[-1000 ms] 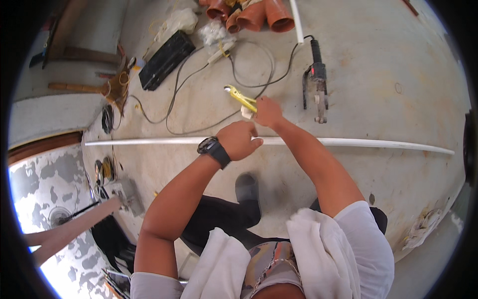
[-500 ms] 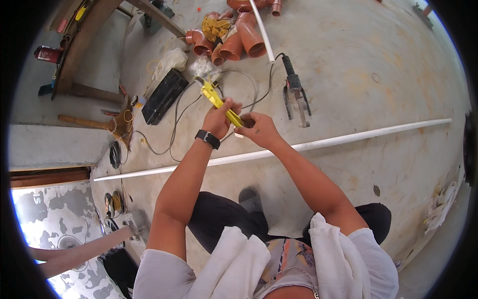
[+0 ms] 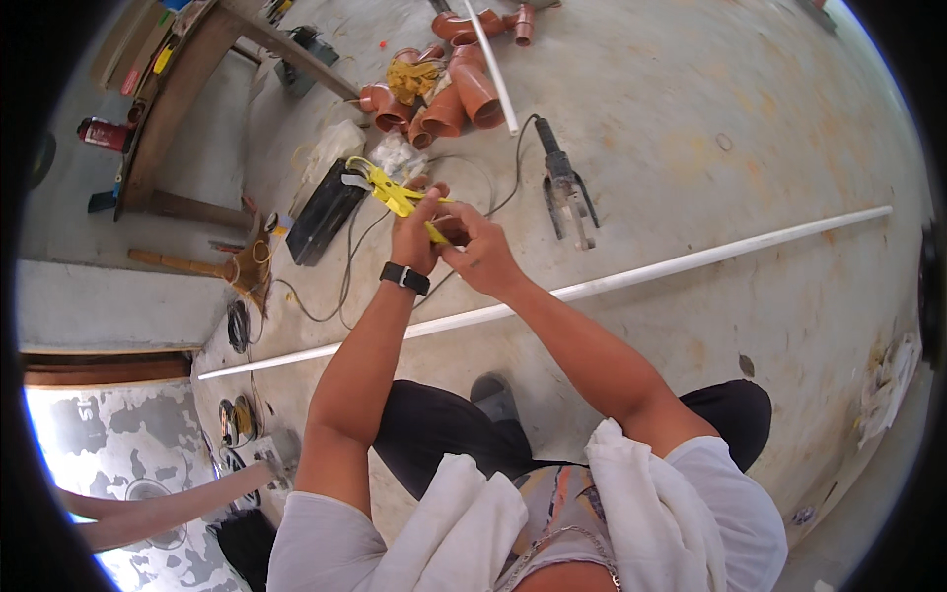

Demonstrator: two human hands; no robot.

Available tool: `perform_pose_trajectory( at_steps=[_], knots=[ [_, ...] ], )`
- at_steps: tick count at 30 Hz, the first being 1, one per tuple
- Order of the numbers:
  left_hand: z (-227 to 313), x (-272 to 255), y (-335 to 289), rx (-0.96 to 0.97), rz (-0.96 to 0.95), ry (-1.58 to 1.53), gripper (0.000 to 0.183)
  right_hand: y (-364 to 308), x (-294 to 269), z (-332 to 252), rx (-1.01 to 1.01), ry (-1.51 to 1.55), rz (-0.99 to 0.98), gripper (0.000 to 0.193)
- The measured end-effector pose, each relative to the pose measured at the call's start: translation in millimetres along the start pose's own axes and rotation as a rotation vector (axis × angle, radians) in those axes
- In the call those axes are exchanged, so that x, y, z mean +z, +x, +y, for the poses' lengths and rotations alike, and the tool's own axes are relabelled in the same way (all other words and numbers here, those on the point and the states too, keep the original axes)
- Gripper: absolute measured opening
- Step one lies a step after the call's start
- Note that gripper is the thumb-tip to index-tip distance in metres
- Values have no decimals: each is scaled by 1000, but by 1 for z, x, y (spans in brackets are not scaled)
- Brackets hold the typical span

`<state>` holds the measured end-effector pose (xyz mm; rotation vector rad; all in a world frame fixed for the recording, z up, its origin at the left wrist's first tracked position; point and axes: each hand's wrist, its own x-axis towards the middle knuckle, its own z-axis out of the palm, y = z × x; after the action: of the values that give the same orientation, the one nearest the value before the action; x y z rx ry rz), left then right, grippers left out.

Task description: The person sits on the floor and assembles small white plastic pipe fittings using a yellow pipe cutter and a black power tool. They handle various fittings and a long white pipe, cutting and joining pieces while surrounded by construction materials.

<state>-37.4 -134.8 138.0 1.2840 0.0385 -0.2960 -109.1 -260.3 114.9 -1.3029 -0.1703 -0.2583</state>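
Observation:
A yellow pipe cutter (image 3: 395, 197) is held up over the floor in front of me, its curved jaw and grey blade spread apart at the far end. My left hand (image 3: 414, 240), with a black watch on the wrist, is wrapped round its handles. From the right, my right hand (image 3: 481, 255) closes on the handle end with bent fingers. Parts of the handles are hidden by my fingers. Below both hands, a long white pipe (image 3: 631, 281) lies slantwise across the floor, touched by neither.
Beyond my hands lie a black case (image 3: 326, 212), orange pipe fittings (image 3: 459, 104), another white pipe (image 3: 493, 74) and a corded black-handled tool (image 3: 567, 192). A wooden table (image 3: 178, 109) stands far left, a broom (image 3: 247, 271) below it. Dark cables run across the floor.
The cutter has shifted left, and its jaw and blade now show spread apart. My right hand has moved up closer against my left. The whole view has shifted slightly.

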Motion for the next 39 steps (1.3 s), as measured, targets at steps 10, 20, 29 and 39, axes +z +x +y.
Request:
perform_pose_trajectory(
  at_steps=[10,20,29,39],
  knots=[
    [4,63,6,-33,-49,83,62,58,-70,-47,-163,-931,-263,81],
    [-72,210,-61,-195,-1040,1087,81,-84,-304,-84,618,-307,-65,51],
    [-321,127,-82,303,-414,1618,56,-276,-300,2,1356,-49,74,44],
    [-293,157,-63,29,-685,1426,37,-294,-301,9,1250,-310,-29,43]
  ],
)
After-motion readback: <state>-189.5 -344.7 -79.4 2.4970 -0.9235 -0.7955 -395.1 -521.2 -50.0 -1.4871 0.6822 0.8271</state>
